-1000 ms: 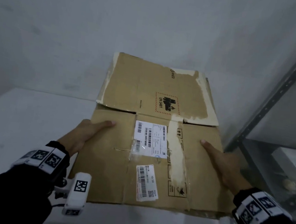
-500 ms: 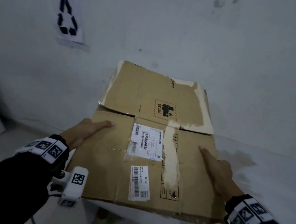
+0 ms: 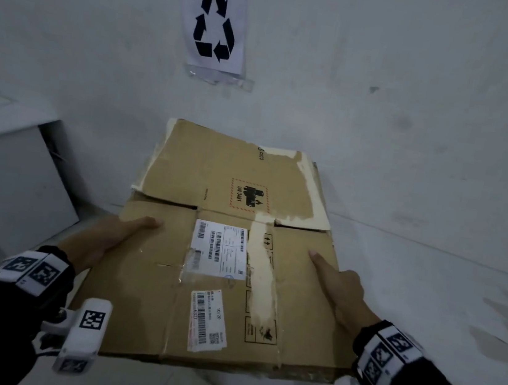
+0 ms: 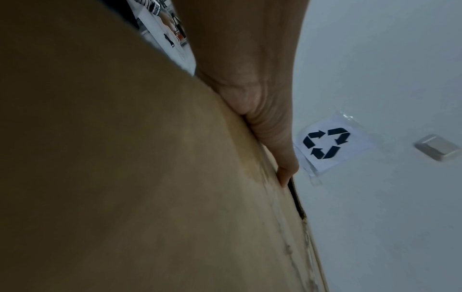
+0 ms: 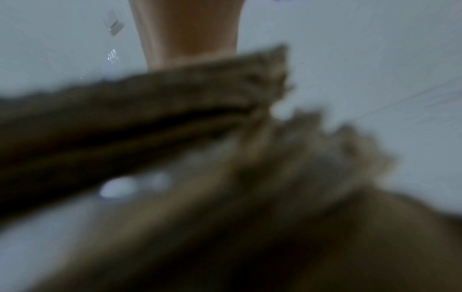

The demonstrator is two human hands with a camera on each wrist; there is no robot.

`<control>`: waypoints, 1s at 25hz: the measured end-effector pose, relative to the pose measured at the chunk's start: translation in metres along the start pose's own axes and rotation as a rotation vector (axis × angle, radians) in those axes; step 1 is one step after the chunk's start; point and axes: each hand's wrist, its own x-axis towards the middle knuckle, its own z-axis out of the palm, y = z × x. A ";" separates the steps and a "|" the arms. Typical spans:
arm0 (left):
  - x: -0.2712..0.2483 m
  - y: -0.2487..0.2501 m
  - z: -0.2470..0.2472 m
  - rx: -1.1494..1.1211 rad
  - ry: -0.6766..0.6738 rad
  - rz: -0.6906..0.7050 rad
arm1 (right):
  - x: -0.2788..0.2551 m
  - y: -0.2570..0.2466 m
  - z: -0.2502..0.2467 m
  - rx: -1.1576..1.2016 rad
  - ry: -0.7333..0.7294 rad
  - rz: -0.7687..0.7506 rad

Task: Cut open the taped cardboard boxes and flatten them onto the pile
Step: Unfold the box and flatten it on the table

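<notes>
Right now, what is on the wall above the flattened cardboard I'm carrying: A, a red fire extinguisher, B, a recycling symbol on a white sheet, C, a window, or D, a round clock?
B: a white sheet with a black recycling symbol is taped to the wall above the flattened cardboard box, which the left hand and right hand hold by its sides.
</notes>
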 end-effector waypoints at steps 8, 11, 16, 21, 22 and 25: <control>0.150 0.017 -0.080 0.071 -0.120 -0.059 | 0.020 -0.047 0.128 -0.050 0.100 0.105; 0.192 0.011 -0.112 0.124 -0.172 -0.054 | 0.009 -0.042 0.173 -0.040 0.143 0.152; 0.262 -0.003 -0.177 0.268 -0.283 -0.063 | -0.027 -0.013 0.272 0.032 0.154 0.283; 0.333 -0.041 -0.213 0.357 -0.354 -0.126 | -0.032 0.031 0.354 0.110 0.098 0.373; 0.352 -0.059 -0.210 0.387 -0.369 -0.150 | -0.023 0.048 0.367 0.097 0.129 0.388; 0.402 -0.129 -0.192 0.427 -0.405 -0.203 | 0.004 0.102 0.394 0.008 0.130 0.439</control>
